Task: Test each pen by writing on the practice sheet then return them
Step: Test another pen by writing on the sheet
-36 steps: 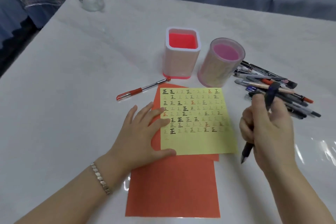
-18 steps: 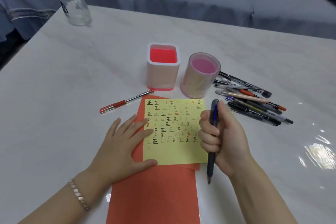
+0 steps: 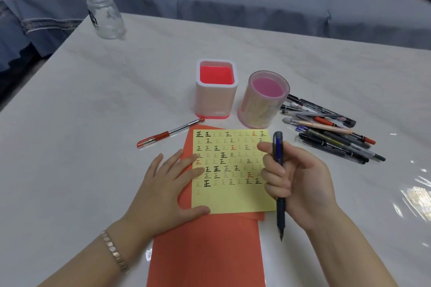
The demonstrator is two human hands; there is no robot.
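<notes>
Blue-barrelled, the pen (image 3: 278, 147) stands tip-down in my right hand (image 3: 300, 186), fingers curled round it, at the right edge of the practice sheet (image 3: 233, 198) toward the front edge of the desk (image 3: 93, 123) — light, stiff, probably slick, so I'd pinch low at the grip — while my left hand (image 3: 163, 191) lies flat on the sheet.
</notes>
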